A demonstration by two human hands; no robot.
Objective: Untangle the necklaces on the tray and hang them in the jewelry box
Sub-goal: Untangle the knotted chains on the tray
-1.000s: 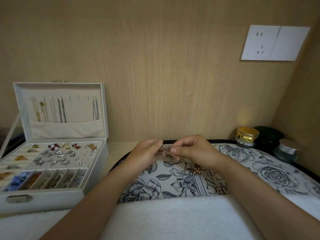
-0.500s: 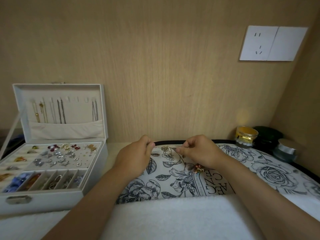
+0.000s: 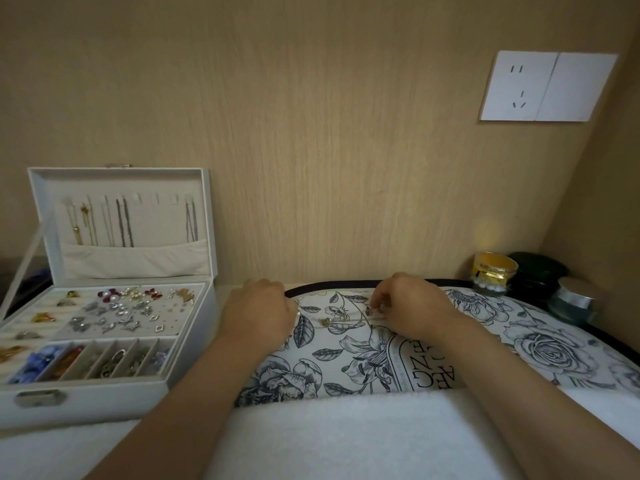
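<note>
Stretching a thin necklace (image 3: 337,318) across the tray (image 3: 540,344), left hand (image 3: 258,311) and right hand (image 3: 410,310) each pinch 1 end. Untangling seems underway; next probably comes hanging it in the jewelry box (image 3: 121,216).

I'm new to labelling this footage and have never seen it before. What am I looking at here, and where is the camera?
There is no machine: a person wears one camera on the head, looking down at both bare hands. The left hand and right hand rest on a flower-printed tray, pulling a thin necklace out between them. Whether each hand actually pinches the chain is too small to tell. At left stands an open white jewelry box, with chains already hanging in its lid. Small jars sit at far right.
</note>
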